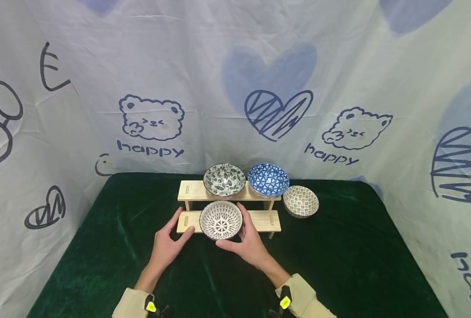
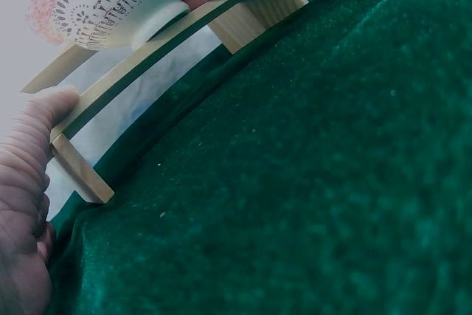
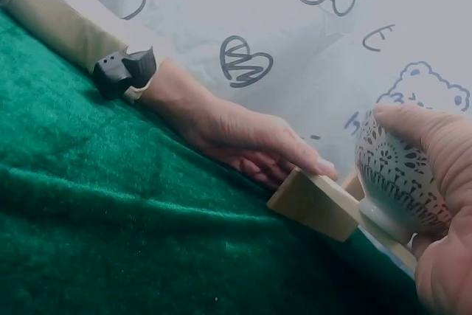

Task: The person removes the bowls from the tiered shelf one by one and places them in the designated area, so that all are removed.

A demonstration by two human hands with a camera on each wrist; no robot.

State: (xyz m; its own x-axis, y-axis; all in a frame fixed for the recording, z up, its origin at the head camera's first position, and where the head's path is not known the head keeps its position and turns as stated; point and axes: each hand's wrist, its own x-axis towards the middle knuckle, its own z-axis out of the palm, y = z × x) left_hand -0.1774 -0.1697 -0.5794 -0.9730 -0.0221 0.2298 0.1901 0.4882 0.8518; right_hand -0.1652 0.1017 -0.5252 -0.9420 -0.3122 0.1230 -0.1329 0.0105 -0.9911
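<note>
A small bowl (image 1: pixel 221 220) with a dark petal pattern on white stands on the lower wooden step stand (image 1: pixel 261 219). My right hand (image 1: pixel 252 244) holds this bowl on its right side, thumb at the front rim and fingers around the far side. The left hand (image 1: pixel 167 244) grips the left end of the same stand, its thumb (image 2: pixel 57 102) on the board's end in the left wrist view. In the right wrist view the bowl's foot (image 3: pixel 387 220) sits right at the board's top.
Behind, a taller wooden stand (image 1: pixel 195 191) carries a black floral bowl (image 1: pixel 224 180) and a blue triangle-patterned bowl (image 1: pixel 268 179). A beige-patterned bowl (image 1: pixel 300 202) rests on the green cloth (image 1: pixel 338 256) to their right. A printed curtain (image 1: pixel 211 128) hangs behind the table.
</note>
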